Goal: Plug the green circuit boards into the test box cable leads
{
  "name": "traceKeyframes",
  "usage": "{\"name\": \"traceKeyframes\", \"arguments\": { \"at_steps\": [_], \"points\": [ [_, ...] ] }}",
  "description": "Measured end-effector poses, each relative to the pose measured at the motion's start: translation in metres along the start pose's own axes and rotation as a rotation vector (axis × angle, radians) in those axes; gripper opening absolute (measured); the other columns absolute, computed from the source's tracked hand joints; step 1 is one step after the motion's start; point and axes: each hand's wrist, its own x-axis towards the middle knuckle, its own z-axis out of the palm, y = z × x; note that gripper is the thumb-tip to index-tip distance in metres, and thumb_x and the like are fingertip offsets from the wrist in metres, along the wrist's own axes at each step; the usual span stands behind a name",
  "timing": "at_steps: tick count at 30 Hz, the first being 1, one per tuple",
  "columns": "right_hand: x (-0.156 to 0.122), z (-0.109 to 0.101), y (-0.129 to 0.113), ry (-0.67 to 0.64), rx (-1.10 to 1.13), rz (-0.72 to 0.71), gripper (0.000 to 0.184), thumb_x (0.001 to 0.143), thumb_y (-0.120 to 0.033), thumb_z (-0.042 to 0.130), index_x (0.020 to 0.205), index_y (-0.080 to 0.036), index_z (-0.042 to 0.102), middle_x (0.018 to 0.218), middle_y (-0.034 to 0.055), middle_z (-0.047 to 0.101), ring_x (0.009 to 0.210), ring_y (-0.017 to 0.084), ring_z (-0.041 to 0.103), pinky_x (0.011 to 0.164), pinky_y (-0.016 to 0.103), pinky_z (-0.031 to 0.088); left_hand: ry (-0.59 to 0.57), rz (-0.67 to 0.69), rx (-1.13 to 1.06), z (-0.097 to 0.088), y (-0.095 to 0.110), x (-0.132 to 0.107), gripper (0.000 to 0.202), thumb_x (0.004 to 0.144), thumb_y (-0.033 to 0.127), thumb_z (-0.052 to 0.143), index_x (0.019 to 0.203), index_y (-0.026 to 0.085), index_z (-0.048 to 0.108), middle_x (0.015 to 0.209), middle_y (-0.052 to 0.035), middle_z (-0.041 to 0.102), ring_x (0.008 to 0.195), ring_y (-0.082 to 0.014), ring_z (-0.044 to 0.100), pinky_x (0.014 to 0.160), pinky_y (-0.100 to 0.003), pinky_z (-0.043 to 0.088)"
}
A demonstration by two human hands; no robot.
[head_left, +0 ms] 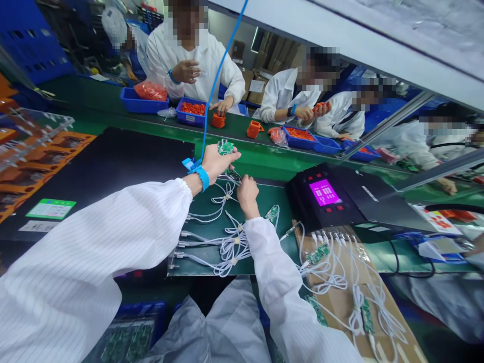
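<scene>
My left hand [217, 164], with a blue strap and cord at its wrist, is closed on a green circuit board [226, 146] that shows above its fingers. Just below hangs a second, darker circuit board [234, 175], near the fingertips of both hands. My right hand [247, 195] is closed in a pinch beside its right end; what lies between those fingers is too small to tell. Under the hands, bundled white cables [232, 244] lie on the green mat [206, 201]. Another green circuit board [272, 214] rests right of my right hand, joined to a white cable.
A black tester [325, 199] with a lit magenta screen stands at right, with white cables and boards on cardboard [336, 302] before it. A large black box [124, 166] stands at left. Beyond, co-workers sit along a green conveyor [174, 133] with blue bins [191, 112] of orange parts.
</scene>
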Motion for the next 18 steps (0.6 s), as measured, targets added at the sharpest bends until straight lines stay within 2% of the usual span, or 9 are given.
{"name": "traceKeyframes", "arguments": {
  "at_steps": [5, 12, 18],
  "points": [
    [0.005, 0.004, -0.011, -0.014, -0.042, 0.048, 0.038, 0.099, -0.003, 0.033, 0.124, -0.007, 0.060, 0.124, 0.0264, 0.065, 0.114, 0.030, 0.069, 0.091, 0.037, 0.053, -0.020, -0.026, -0.031, 0.000, -0.002, 0.000, 0.012, 0.080, 0.004, 0.077, 0.076, 0.012, 0.069, 0.073, -0.0013, 0.067, 0.061, -0.0097, 0.060, 0.051, -0.022, 0.053],
    [0.003, 0.006, -0.013, -0.062, -0.092, 0.035, 0.037, 0.100, -0.006, 0.035, 0.129, -0.008, 0.057, 0.128, 0.0252, 0.063, 0.116, 0.030, 0.070, 0.094, 0.038, 0.054, -0.049, -0.011, -0.079, 0.002, -0.005, -0.001, 0.013, 0.080, 0.003, 0.076, 0.075, 0.011, 0.068, 0.073, -0.0006, 0.065, 0.062, -0.0099, 0.059, 0.050, -0.021, 0.050],
    [-0.008, -0.003, -0.013, -0.120, -0.095, -0.020, 0.041, 0.098, -0.006, 0.041, 0.137, -0.008, 0.053, 0.132, 0.0256, 0.062, 0.120, 0.031, 0.068, 0.098, 0.040, 0.052, -0.054, -0.015, -0.061, 0.002, -0.007, 0.000, 0.013, 0.080, 0.004, 0.077, 0.077, 0.012, 0.067, 0.074, -0.0003, 0.065, 0.064, -0.0105, 0.059, 0.053, -0.023, 0.051]
  ]
}}
